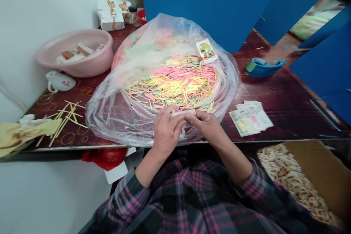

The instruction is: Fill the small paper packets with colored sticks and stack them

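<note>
Left hand [167,132] and right hand [205,126] sit at the near edge of the clear plastic bag [105,117], fingers curled, both pinching a small stick bundle [182,113] between thumbs and fingers. Bundle is held just above the bag's near fold, pale band around it, fine detail blurred.

Inside the bag: large heap of thin pink, yellow and green sticks [172,84], loose, criss-crossed. Printed card pack [206,51] lies on the bag's far-right top, touching the plastic. Bag sits on a dark red wood-grain desk [276,97].

Left of the bag: pink basin [74,53] holding white and brown pieces, white mug [59,81] lying on its side, loose yellow sticks [67,119] on the desk, crumpled yellow cloth [24,129] at the desk corner. Behind the bag: white printed box [113,14]. Right of the bag: blue dish [264,67], stack of printed paper slips [251,117]. Blue partition [208,3] stands beyond the bag. Below the desk, right of the bag: cardboard box [298,179] with speckled contents. Plaid sleeves [131,197] run from both hands toward the camera. Nothing sits between hands and bundle.
</note>
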Tool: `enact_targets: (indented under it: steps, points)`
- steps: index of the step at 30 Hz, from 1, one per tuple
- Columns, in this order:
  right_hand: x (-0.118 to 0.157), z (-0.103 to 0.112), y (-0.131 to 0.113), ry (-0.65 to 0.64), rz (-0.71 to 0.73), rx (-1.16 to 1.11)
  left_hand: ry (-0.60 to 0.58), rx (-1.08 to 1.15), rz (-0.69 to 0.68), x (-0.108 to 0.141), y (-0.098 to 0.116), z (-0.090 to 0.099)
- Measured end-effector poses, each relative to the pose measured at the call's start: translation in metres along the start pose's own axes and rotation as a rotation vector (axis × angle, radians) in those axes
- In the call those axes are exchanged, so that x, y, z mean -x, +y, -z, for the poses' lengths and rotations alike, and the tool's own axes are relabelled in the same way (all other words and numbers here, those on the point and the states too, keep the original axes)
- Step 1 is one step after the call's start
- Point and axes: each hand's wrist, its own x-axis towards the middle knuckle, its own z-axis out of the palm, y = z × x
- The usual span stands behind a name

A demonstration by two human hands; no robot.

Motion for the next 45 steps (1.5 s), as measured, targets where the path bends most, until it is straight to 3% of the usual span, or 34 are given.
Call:
enact_targets:
  steps: [2, 6, 9, 13, 16, 19, 23, 27, 29, 33, 35, 39, 45]
  points:
    - [-0.002, 0.001, 0.005, 0.035, -0.036, -0.119, 0.017, 0.203, 0.152, -0.004, 0.0, -0.002]
    - [-0.001, 0.007, 0.008, 0.062, -0.079, -0.244, -0.092, 0.708, 0.545, -0.013, -0.002, -0.006]
    - [-0.002, 0.005, 0.007, 0.068, -0.092, -0.296, -0.087, 0.85, 0.641, -0.016, 0.0, -0.009]
    - [-0.004, 0.0, 0.011, 0.142, -0.06, -0.15, -0.069, 0.817, 0.617, -0.015, -0.001, -0.011]
    - [-0.005, -0.001, 0.013, 0.171, 0.044, 0.056, -0.105, 0.709, 0.59, -0.014, -0.007, -0.01]
    - [-0.007, 0.0, 0.014, 0.166, 0.181, 0.205, -0.21, 0.48, 0.436, -0.017, -0.012, -0.007]
    - [-0.012, 0.003, 0.016, 0.08, 0.23, 0.296, -0.221, 0.222, 0.125, -0.025, -0.011, -0.002]
    - [-0.025, 0.018, 0.012, -0.107, 0.229, 0.361, -0.138, 0.077, 0.009, -0.026, -0.009, 0.0]
    - [-0.039, 0.035, 0.008, -0.102, 0.29, 0.423, -0.132, 0.073, 0.004, -0.025, -0.01, 0.001]
    - [-0.082, 0.079, -0.001, 0.206, 0.341, 0.679, -0.109, 0.071, 0.052, -0.021, -0.014, 0.0]
    - [-0.105, 0.098, -0.003, 0.279, 0.297, 0.926, -0.095, 0.065, 0.081, -0.02, -0.017, -0.002]
    - [-0.135, 0.116, -0.005, 0.171, 0.225, 1.32, -0.082, 0.071, 0.111, -0.019, -0.018, -0.004]
    - [-0.153, 0.112, -0.003, 0.045, 0.198, 1.519, -0.107, 0.092, 0.162, -0.018, -0.017, -0.007]
